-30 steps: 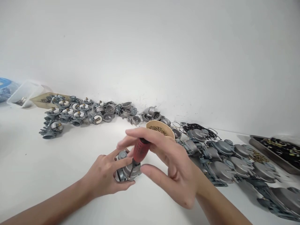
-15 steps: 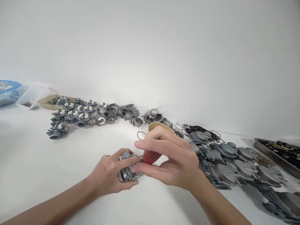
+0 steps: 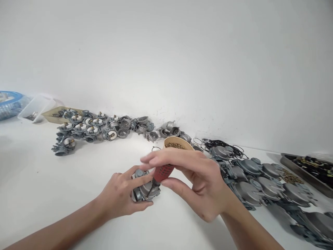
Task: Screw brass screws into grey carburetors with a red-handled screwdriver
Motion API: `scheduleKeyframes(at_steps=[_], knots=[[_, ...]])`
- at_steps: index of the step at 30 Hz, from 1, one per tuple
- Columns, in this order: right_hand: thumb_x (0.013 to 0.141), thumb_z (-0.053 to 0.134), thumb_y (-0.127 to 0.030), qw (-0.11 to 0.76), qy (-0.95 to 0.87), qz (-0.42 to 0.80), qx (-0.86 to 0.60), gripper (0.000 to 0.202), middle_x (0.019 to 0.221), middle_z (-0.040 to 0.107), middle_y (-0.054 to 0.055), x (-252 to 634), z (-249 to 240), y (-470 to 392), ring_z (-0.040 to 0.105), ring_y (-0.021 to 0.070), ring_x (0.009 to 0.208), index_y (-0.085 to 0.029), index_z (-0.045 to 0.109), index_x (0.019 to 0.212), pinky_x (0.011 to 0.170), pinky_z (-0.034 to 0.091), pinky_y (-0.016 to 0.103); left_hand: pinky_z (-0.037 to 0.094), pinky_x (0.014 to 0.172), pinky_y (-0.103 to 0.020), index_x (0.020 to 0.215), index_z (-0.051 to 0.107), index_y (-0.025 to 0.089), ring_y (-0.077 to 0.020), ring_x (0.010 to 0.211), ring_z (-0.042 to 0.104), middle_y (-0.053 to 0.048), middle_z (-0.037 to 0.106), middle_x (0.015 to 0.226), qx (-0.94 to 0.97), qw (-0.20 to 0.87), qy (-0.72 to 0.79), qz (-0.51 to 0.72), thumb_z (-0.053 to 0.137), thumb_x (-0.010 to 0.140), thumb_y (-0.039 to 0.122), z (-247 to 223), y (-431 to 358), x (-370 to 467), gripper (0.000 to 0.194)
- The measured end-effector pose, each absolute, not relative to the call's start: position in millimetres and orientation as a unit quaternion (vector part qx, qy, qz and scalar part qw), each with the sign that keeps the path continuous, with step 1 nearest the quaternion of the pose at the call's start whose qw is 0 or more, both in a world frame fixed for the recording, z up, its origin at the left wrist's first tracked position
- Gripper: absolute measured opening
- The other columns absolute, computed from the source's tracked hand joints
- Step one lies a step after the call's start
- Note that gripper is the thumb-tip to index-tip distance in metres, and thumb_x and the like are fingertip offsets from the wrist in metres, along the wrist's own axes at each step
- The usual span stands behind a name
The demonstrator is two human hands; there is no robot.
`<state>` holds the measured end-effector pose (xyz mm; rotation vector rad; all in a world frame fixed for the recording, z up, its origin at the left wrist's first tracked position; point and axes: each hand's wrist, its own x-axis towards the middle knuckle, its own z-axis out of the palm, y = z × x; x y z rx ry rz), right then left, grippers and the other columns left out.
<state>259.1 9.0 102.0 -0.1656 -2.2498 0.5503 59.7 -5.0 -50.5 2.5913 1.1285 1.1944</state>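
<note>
My left hand (image 3: 125,192) is wrapped round a grey metal carburetor (image 3: 142,192) at the lower middle, its fingers on the top and near side. A screwdriver with a red and black handle (image 3: 163,173) leans over the carburetor, its shaft pointing down to the left with the tip at the part's near edge. My right hand (image 3: 192,180) has the handle between thumb and fingers, the fingers reaching over its top. Just behind the right hand stands a round tan tub (image 3: 191,145) of small brass-coloured screws.
Carburetor parts with white floats (image 3: 80,126) lie at the back left, beside a clear tray (image 3: 39,106). Capped carburetors (image 3: 249,191), black rings (image 3: 221,145), loose screws (image 3: 291,176) and a metal tray (image 3: 288,160) are on the right. A white wall rises behind.
My right thumb has come off the carburetor, and the hand has tipped over the handle. The screwdriver has moved left and down, so its shaft and the screws in the tub now show.
</note>
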Motion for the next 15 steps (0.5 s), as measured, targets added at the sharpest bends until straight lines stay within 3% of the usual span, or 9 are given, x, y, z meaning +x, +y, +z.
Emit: scheduleKeyframes(at_steps=[4, 6, 9, 13, 15], knots=[[0.084, 0.082, -0.013, 0.459, -0.871, 0.157, -0.072, 0.032, 0.075, 0.069, 0.0, 259.5, 102.6, 9.6, 0.063, 0.0116, 0.067, -0.015, 0.07, 0.114, 0.069, 0.059, 0.029, 0.059, 0.048, -0.028, 0.129, 0.068, 0.033, -0.0142, 0.059, 0.068, -0.006, 0.069, 0.123, 0.841, 0.044, 0.369, 0.393, 0.078, 0.08, 0.042, -49.2, -5.4, 60.1, 0.051], [0.09, 0.077, -0.018, 0.44, -0.88, 0.162, -0.077, 0.031, 0.085, 0.072, 0.004, 259.7, 103.2, 9.4, 0.064, 0.0124, 0.07, -0.015, 0.068, 0.119, 0.073, 0.06, 0.032, 0.059, 0.049, -0.029, 0.13, 0.067, 0.032, -0.0134, 0.057, 0.067, -0.006, 0.069, 0.123, 0.842, 0.05, 0.369, 0.39, 0.079, 0.08, 0.042, -48.6, -5.4, 60.3, 0.052], [0.099, 0.056, -0.011, 0.385, -0.894, 0.217, -0.073, 0.035, 0.104, 0.074, 0.01, 259.5, 102.9, 7.8, 0.068, 0.0143, 0.081, -0.014, 0.06, 0.134, 0.077, 0.063, 0.034, 0.059, 0.049, -0.029, 0.13, 0.067, 0.03, -0.0129, 0.056, 0.066, -0.008, 0.069, 0.124, 0.843, 0.05, 0.366, 0.391, 0.078, 0.081, 0.041, -49.0, -5.3, 60.4, 0.051], [0.091, 0.074, -0.014, 0.442, -0.88, 0.151, -0.085, 0.031, 0.077, 0.068, -0.001, 257.8, 98.7, 7.6, 0.064, 0.0107, 0.064, -0.019, 0.066, 0.121, 0.064, 0.06, 0.025, 0.059, 0.05, -0.028, 0.13, 0.067, 0.031, -0.0141, 0.059, 0.068, -0.007, 0.07, 0.12, 0.841, 0.048, 0.366, 0.394, 0.076, 0.083, 0.044, -50.2, -4.8, 60.7, 0.05], [0.091, 0.076, -0.017, 0.438, -0.884, 0.136, -0.094, 0.034, 0.081, 0.069, 0.0, 258.3, 98.4, 8.4, 0.064, 0.0108, 0.066, -0.019, 0.065, 0.123, 0.066, 0.061, 0.027, 0.059, 0.049, -0.027, 0.131, 0.066, 0.032, -0.0146, 0.062, 0.069, -0.007, 0.07, 0.122, 0.842, 0.048, 0.368, 0.392, 0.076, 0.083, 0.044, -50.5, -4.7, 60.7, 0.051]])
